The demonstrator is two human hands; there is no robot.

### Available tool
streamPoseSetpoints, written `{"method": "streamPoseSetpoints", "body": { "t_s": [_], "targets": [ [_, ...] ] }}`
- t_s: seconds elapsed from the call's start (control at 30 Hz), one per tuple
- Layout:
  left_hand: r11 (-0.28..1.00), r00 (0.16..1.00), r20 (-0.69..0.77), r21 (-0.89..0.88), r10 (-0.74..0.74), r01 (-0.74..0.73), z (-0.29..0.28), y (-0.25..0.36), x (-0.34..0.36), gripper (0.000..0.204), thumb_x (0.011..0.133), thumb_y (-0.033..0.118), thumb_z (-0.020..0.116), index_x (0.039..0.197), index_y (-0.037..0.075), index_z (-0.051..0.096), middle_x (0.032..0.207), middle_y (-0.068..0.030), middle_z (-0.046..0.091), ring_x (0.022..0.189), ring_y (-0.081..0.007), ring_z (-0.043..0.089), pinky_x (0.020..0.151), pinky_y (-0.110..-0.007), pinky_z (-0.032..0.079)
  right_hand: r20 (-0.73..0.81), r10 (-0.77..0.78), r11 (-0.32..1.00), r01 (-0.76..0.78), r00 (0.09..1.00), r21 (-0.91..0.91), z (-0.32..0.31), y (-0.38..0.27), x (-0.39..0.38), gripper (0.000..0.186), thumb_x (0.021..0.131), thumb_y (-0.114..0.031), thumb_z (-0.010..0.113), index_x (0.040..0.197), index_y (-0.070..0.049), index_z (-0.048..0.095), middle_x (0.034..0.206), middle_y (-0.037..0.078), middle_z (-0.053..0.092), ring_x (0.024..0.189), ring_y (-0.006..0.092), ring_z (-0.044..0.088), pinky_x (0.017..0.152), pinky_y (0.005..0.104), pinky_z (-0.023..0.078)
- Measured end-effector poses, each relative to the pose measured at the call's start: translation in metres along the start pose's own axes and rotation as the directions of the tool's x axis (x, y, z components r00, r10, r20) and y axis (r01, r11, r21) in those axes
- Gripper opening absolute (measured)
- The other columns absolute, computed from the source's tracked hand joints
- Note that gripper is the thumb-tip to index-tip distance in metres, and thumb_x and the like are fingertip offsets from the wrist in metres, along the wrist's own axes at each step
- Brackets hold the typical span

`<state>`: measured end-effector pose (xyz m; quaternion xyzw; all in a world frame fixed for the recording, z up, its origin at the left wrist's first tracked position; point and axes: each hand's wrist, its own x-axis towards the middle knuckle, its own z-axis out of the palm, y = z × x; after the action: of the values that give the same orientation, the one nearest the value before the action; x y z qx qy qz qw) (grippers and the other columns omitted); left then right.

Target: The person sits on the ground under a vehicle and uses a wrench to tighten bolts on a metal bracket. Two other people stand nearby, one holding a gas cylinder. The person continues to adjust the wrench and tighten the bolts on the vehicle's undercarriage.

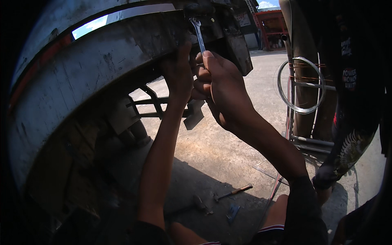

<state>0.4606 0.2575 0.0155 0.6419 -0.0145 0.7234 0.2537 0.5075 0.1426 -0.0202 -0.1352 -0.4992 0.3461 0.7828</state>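
Observation:
A steel wrench point(199, 34) points upward, its open end against a dark fitting point(195, 10) under the edge of a grimy metal structure point(81, 71). My right hand point(218, 83) is closed around the wrench's lower end, thumb along the shank. My left hand point(177, 77) is raised just left of it, against the dark underside of the metal beside the fitting. Its fingers are in shadow and partly hidden, so I cannot make out what they grip.
Another person in dark printed clothing point(349, 122) is close at my right, beside a metal stand point(312, 143) with a wire coil point(277, 83). A hammer point(232, 192) and a blue object point(233, 213) lie on concrete below. A red rack point(269, 16) stands behind.

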Motion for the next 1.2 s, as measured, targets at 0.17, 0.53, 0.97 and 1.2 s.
{"method": "streamPoseSetpoints", "body": {
  "t_s": [0.17,0.53,0.97,1.2],
  "targets": [
    [0.979,0.977,0.102,-0.055,-0.189,0.195,-0.013,0.001,-0.002,0.022,0.088,0.027,0.068,0.085,0.006,0.062,0.064,-0.0019,0.054,0.049,-0.0099,0.049,0.046,-0.024,0.035,0.033,-0.102,0.944,0.107,0.994,-0.311,-0.046,0.010,0.004,0.031,0.103,-0.033,0.046,0.094,-0.005,0.055,0.062,-0.004,0.039,0.050,0.0043,0.035,0.048,0.0229,0.029],
    [0.971,0.972,0.096,-0.088,-0.215,0.224,-0.006,-0.001,-0.001,0.025,0.086,0.027,0.070,0.077,0.008,0.056,0.057,-0.0008,0.048,0.045,-0.0079,0.043,0.042,-0.023,0.030,0.240,-0.365,0.382,0.379,0.900,-0.843,-0.121,-0.026,0.105,0.059,0.094,-0.055,0.054,0.104,0.001,0.070,0.080,0.012,0.067,0.072,0.0179,0.063,0.069,0.0325,0.046],
    [0.978,0.976,0.114,-0.078,-0.185,0.195,-0.009,-0.004,-0.001,0.027,0.088,0.028,0.069,0.075,0.008,0.056,0.057,-0.0006,0.048,0.045,-0.0077,0.044,0.043,-0.023,0.030,0.442,-0.310,0.312,0.529,0.842,-0.789,-0.128,-0.059,0.163,0.058,0.094,-0.054,0.056,0.114,-0.001,0.066,0.095,0.011,0.069,0.093,0.0179,0.065,0.082,0.0335,0.048],
    [0.973,0.971,0.099,-0.060,-0.217,0.223,-0.004,-0.005,0.003,0.025,0.087,0.026,0.068,0.075,0.008,0.055,0.057,-0.0002,0.048,0.045,-0.0073,0.043,0.042,-0.023,0.029,0.413,-0.287,0.434,0.501,0.864,-0.749,-0.135,-0.040,0.167,0.056,0.094,-0.052,0.056,0.120,-0.003,0.064,0.100,0.013,0.068,0.096,0.0184,0.065,0.083,0.0333,0.048]
  ]
}}
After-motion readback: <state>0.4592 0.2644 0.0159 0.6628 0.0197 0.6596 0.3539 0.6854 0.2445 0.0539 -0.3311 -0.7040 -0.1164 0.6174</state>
